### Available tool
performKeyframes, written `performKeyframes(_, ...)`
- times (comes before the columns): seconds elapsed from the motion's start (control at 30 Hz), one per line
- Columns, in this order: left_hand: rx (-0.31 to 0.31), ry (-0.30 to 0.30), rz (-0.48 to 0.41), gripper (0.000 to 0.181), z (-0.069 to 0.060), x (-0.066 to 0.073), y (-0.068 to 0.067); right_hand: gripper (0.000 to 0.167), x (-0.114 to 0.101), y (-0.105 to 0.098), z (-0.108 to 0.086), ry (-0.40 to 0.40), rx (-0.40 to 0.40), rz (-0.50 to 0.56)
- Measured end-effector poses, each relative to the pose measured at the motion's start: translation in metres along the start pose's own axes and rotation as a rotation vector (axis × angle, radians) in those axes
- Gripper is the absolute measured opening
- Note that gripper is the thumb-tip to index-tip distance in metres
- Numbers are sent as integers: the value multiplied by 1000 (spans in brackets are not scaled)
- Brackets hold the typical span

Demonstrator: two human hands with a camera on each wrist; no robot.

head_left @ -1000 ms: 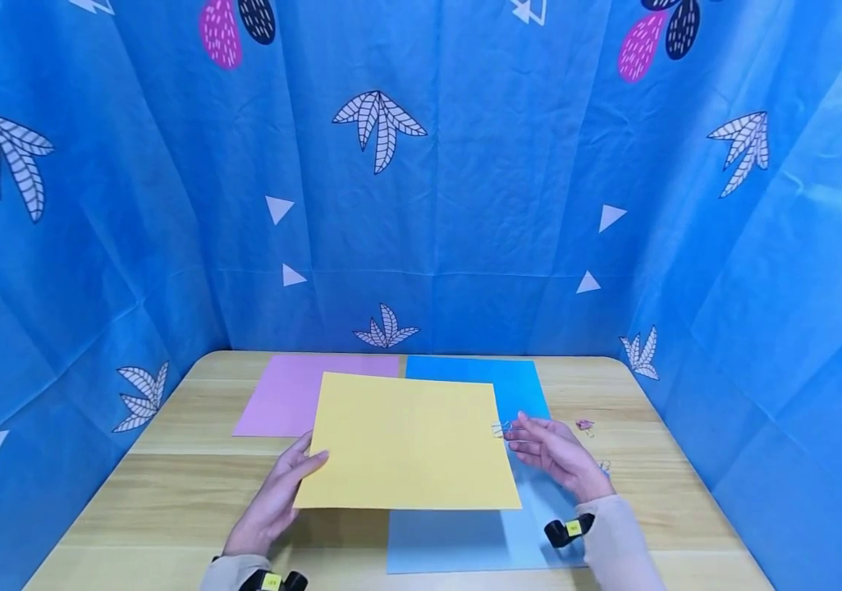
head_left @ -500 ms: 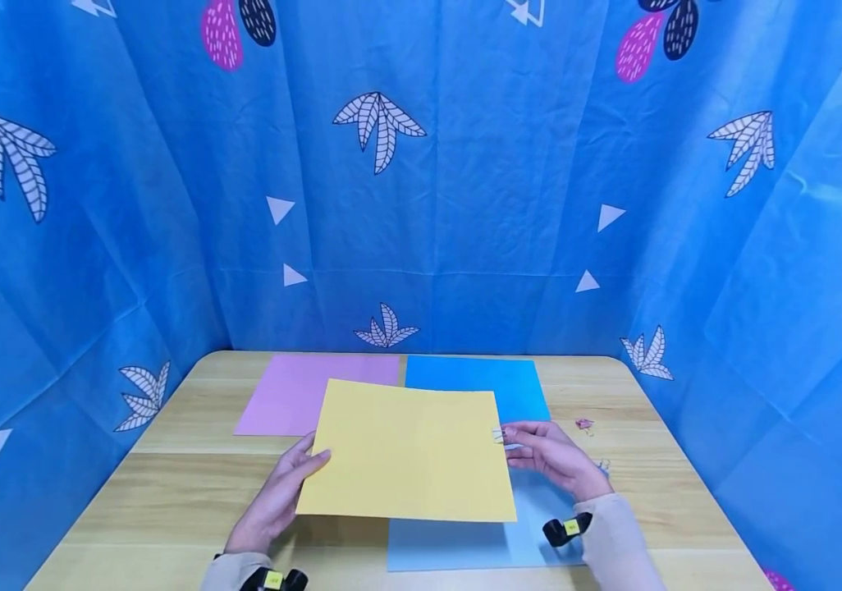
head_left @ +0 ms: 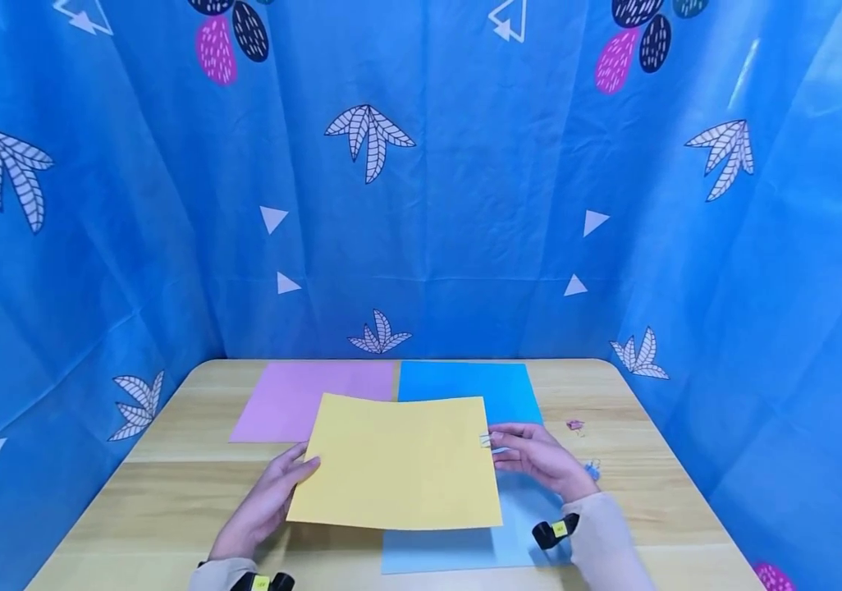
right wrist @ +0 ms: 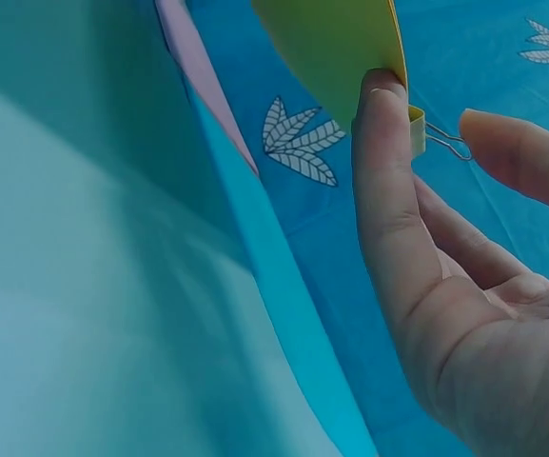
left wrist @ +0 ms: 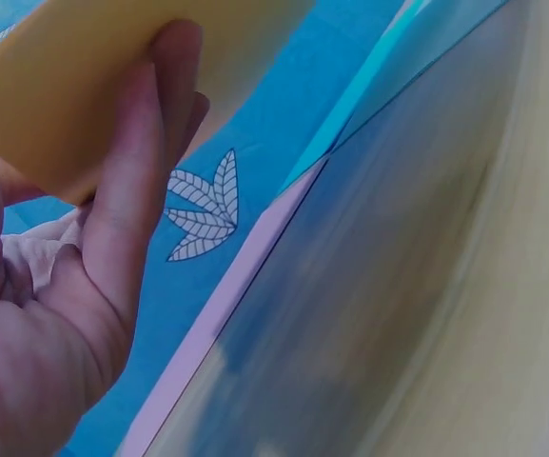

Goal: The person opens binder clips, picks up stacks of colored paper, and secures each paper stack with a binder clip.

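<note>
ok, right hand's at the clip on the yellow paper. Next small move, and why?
I'd probably have the right hand fold the wire handle flat: the clip sits on the yellow paper's edge, its handle pokes outward, and the left hand grips the opposite side.

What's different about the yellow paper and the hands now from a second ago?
The yellow sheet has come down a little, and its top edge now dips in the middle. The right hand has brought its fingers in closer to the small clip on the sheet's right edge. The left hand still grips the left side; the pink sheet lies where it was.
</note>
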State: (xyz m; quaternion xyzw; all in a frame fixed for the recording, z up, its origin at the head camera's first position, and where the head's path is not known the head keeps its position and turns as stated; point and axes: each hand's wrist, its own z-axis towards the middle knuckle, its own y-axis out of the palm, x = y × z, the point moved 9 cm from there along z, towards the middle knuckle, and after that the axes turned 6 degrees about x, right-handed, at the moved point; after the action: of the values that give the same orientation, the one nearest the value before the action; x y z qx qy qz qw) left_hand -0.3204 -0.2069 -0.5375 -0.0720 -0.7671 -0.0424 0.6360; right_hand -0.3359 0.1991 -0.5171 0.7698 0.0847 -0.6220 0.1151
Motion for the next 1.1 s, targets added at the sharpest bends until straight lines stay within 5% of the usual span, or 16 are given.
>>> performKeyframes(0.33, 20, -38, 134, 82, -16, -1, -36, 51, 4, 30, 16, 10, -21, -97)
performKeyframes(0.63, -113, -69, 117, 79, -40, -13, -66, 45, 16, 76, 21, 45, -56, -119)
performKeyframes(0.87, -102, -100, 182, 81, -56, -25, -94, 38, 27, 111, 25, 66, -90, -122)
performKeyframes(1.1, -181, -66, 157, 75, -64, -30, -105, 35, 29, 134, 25, 79, -88, -107)
